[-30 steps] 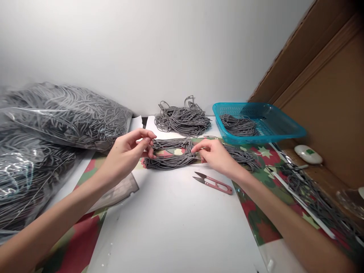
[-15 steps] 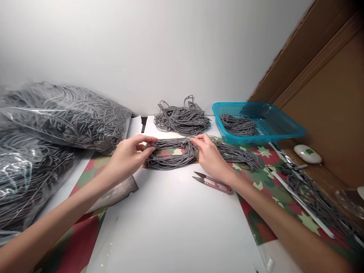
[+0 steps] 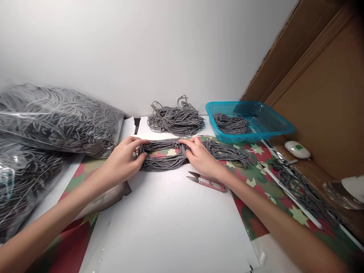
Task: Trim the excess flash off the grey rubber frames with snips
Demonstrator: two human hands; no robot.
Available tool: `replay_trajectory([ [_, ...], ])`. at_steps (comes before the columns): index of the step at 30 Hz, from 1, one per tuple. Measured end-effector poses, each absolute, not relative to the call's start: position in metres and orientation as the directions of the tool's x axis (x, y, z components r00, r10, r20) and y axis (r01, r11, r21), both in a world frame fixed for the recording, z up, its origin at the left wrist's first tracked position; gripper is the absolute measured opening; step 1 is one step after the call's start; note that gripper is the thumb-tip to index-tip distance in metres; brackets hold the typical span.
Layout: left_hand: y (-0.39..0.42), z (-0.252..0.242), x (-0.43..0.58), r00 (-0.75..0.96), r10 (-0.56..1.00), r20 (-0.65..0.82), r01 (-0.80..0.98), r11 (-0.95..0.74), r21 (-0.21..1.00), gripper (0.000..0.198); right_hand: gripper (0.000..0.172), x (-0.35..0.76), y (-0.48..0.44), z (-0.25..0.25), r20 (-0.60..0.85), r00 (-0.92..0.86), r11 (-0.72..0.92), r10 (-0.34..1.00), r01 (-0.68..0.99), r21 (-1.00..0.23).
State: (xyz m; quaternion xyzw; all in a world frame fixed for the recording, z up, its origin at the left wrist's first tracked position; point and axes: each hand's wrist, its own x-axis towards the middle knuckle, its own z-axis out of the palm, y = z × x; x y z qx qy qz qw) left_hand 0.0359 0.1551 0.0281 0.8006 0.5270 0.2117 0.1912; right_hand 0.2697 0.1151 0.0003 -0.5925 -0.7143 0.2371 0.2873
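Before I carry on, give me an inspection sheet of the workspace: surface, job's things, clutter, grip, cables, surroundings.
Surface: white sheet and camouflage-patterned cover.
Job's things: looped grey bundle at centre.
Clutter: second bundle to its right; red-handled snips on the sheet, blades apart; cord pile farther back; blue basket holding another bundle; cord tangle at right.
Grip: left hand touches the loop's left end, thumb and forefinger apart; right hand touches its right end; firmness can't be told.
Cables: power leads, nothing seen.
Surroundings: bagged cords at left, white wall behind, brown cardboard at right.
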Motion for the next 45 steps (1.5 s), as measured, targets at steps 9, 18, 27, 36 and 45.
replay_trajectory([
  [9, 0.157, 0.022, 0.031, 0.298, 0.949, 0.105, 0.779, -0.305, 0.548, 0.038, 0.026, 0.308, 0.126, 0.041, 0.170, 0.167, -0.040, 0.971, 0.819, -0.573],
  [18, 0.140, 0.037, 0.038, 0.296, 0.933, 0.203, 0.792, -0.359, 0.493, 0.037, 0.022, 0.303, 0.115, 0.031, 0.013, 0.301, -0.288, 0.954, 0.924, -0.251],
  [27, 0.119, 0.040, 0.041, 0.351, 0.887, 0.302, 0.760, -0.458, 0.461, 0.028, 0.018, 0.300, 0.116, 0.030, 0.162, 0.270, -0.235, 0.949, 0.950, -0.206],
  [36, 0.093, 0.059, 0.049, 0.401, 0.856, 0.327, 0.670, -0.517, 0.533, 0.024, 0.033, 0.296, 0.086, 0.092, 0.587, 0.174, 0.235, 0.791, 0.799, -0.554],
  [45, 0.054, 0.030, 0.038, 0.519, 0.852, 0.064, 0.544, -0.388, 0.744, 0.051, 0.025, 0.271, 0.029, 0.131, 0.278, -0.110, 0.279, 0.954, -0.010, -0.960],
])
